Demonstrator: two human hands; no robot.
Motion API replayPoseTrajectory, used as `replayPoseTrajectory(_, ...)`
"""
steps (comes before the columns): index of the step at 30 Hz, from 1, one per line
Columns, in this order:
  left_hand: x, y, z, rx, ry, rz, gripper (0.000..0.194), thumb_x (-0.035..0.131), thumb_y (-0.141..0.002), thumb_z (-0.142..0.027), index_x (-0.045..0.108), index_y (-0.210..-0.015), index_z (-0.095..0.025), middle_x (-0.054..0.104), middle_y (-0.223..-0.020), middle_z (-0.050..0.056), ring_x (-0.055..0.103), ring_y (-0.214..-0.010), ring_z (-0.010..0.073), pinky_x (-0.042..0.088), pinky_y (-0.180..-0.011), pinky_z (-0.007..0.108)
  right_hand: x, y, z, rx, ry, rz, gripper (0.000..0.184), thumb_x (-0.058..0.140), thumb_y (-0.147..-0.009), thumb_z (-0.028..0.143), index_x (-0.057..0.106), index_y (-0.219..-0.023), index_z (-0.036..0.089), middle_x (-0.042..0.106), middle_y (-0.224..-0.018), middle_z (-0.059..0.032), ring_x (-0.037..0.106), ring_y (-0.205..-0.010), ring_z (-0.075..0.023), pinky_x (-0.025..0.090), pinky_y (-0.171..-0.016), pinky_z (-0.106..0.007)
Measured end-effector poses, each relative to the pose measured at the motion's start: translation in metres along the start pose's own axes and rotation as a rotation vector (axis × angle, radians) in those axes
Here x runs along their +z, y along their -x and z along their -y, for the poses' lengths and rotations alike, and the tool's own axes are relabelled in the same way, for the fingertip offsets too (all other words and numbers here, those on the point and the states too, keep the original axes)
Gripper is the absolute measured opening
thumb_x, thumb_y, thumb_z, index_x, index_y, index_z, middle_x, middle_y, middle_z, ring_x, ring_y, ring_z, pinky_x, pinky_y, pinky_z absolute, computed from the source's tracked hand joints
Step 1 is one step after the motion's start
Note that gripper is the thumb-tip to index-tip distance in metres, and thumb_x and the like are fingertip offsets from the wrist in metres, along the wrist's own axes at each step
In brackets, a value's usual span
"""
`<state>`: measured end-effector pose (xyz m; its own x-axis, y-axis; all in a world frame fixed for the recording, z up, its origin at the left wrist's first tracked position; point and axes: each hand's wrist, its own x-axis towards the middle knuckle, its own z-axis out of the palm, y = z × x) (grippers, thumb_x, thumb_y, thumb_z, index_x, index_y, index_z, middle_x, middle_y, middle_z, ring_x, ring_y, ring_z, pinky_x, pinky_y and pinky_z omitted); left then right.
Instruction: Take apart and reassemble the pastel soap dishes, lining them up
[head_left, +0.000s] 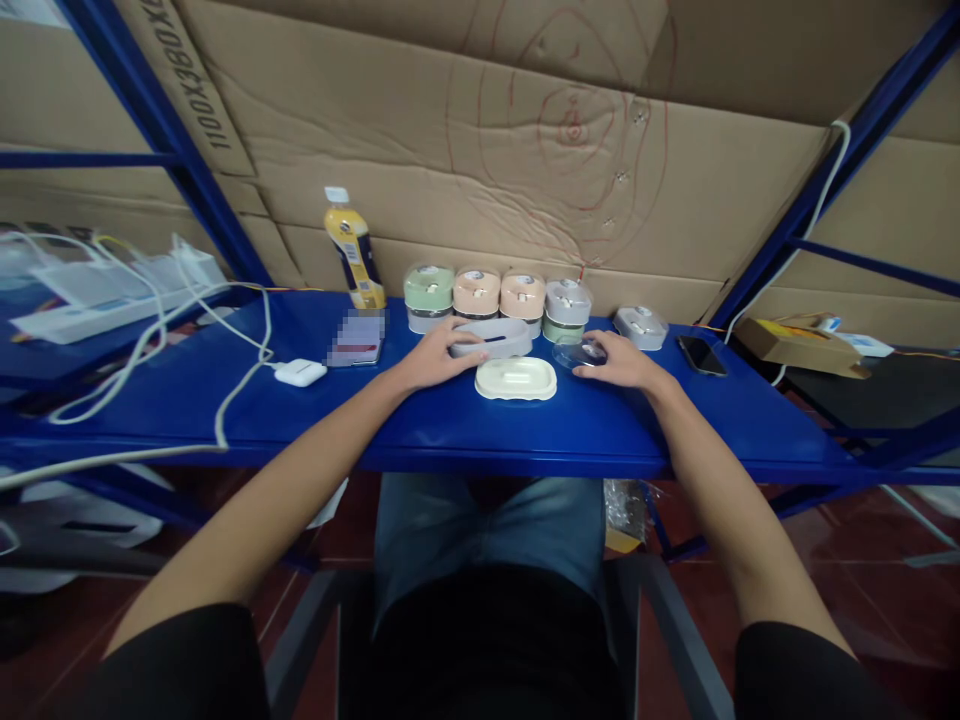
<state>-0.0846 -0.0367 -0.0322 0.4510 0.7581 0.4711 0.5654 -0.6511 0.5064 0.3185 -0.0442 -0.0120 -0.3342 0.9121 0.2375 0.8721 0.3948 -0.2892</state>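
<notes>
My left hand (441, 355) rests on the blue shelf (187, 400) with its fingers closed around the left end of a grey oval ring-shaped piece (495, 338). In front of that piece lies a cream oval tray (516, 378). My right hand (619, 362) lies to the right, fingers curled over a clear round lid (576, 352). Behind both hands stands a row of small round containers: a green one (429, 296), two peach ones (499, 294) and a grey one (568, 308).
A yellow bottle (352, 250) stands at the back left beside a phone (358, 338). A white earbud case (301, 372) and white cables (225, 390) lie left. A grey lid piece (640, 326) and a dark phone (702, 355) lie right. Cardboard lines the wall.
</notes>
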Motion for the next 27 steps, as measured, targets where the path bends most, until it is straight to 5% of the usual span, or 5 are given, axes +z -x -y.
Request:
replayPoseTrajectory(5, -0.006, -0.001, 0.025, -0.129, -0.069, -0.002, 0.059, 0.076, -0.089, -0.073, 0.085, -0.112, -0.019, 0.067, -0.136, 0.016, 0.067, -0.132, 0.0379, 0.05, -0.125, 0.059, 0.004, -0.001, -0.002, -0.002, 0.076, 0.074, 0.09, 0.084, -0.08, 0.074, 0.07, -0.146, 0.016, 0.075, -0.133, -0.0206, 0.071, -0.124, -0.0435, 0.058, -0.109, -0.058)
replayPoseTrajectory(10, 0.0, 0.0, 0.018, -0.121, -0.059, 0.005, 0.057, 0.073, -0.092, -0.071, 0.085, -0.113, -0.02, 0.068, -0.138, 0.016, 0.065, -0.136, 0.0381, 0.049, -0.126, 0.057, 0.007, -0.002, -0.003, 0.001, 0.082, 0.078, 0.091, 0.083, -0.082, 0.078, 0.069, -0.147, 0.015, 0.075, -0.134, -0.0227, 0.07, -0.126, -0.0458, 0.057, -0.109, -0.061)
replayPoseTrajectory(15, 0.008, 0.004, -0.014, 0.073, -0.005, 0.057, 0.055, 0.071, -0.096, -0.07, 0.084, -0.118, -0.021, 0.063, -0.152, 0.017, 0.059, -0.15, 0.0413, 0.047, -0.129, 0.06, 0.0, 0.001, 0.003, -0.005, -0.068, -0.149, 0.094, 0.086, -0.076, 0.08, 0.072, -0.146, 0.019, 0.079, -0.128, -0.0186, 0.074, -0.116, -0.0418, 0.06, -0.105, -0.061)
replayPoseTrajectory(19, 0.018, 0.007, -0.03, 0.155, 0.02, 0.14, 0.054, 0.077, -0.093, -0.069, 0.082, -0.121, -0.023, 0.066, -0.15, 0.016, 0.06, -0.151, 0.0421, 0.048, -0.129, 0.06, -0.006, 0.008, 0.031, -0.17, -0.258, -0.3, 0.083, 0.083, -0.083, 0.075, 0.073, -0.147, 0.024, 0.081, -0.133, -0.0144, 0.076, -0.118, -0.0378, 0.06, -0.106, -0.058)
replayPoseTrajectory(27, 0.033, 0.005, -0.026, 0.027, 0.124, 0.08, 0.13, 0.1, -0.064, -0.067, 0.04, -0.167, -0.015, 0.067, -0.153, 0.027, 0.066, -0.144, 0.0495, 0.053, -0.12, 0.066, 0.016, -0.005, 0.09, -0.38, -0.226, -0.084, 0.091, 0.093, -0.075, 0.073, 0.075, -0.149, 0.022, 0.075, -0.131, -0.0154, 0.075, -0.121, -0.0378, 0.059, -0.112, -0.059)
